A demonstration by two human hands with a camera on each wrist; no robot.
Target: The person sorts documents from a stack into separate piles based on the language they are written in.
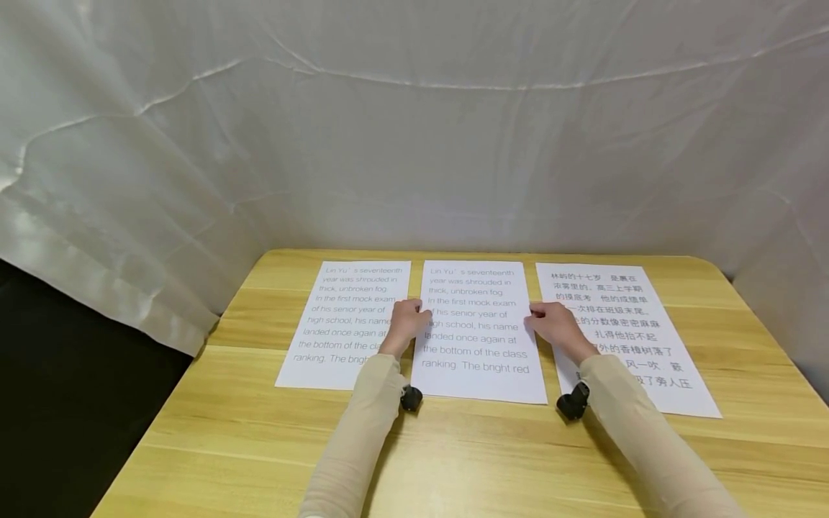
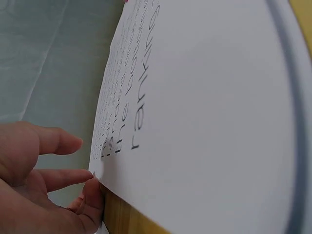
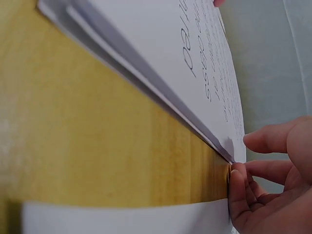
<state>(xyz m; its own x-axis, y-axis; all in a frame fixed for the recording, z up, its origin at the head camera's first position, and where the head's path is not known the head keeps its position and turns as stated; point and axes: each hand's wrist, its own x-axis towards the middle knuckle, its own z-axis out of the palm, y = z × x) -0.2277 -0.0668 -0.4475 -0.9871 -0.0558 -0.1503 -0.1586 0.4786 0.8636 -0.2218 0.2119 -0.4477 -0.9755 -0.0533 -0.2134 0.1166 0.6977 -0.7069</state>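
Observation:
A printed sheet of paper [image 1: 476, 385] with English text lies on the table in front of me, between my two hands. My left hand [image 1: 406, 324] is at its left edge, fingertips pinching the paper's margin in the left wrist view, with one digit [image 2: 61, 141] raised above the sheet. At the opposite edge, my right hand [image 1: 558, 327] holds the paper the same way; one digit [image 3: 268, 139] stands apart over it. Layered edges along the paper [image 3: 146, 83] show in the right wrist view, so more than one sheet seems to lie there.
Left of it lies another sheet with English text [image 1: 311, 370], partly under my left forearm. A sheet with Chinese text [image 1: 693, 399] is at the right, partly covered by my right hand and forearm. Behind the wooden table [image 1: 466, 460] hangs a pale curtain [image 1: 453, 165].

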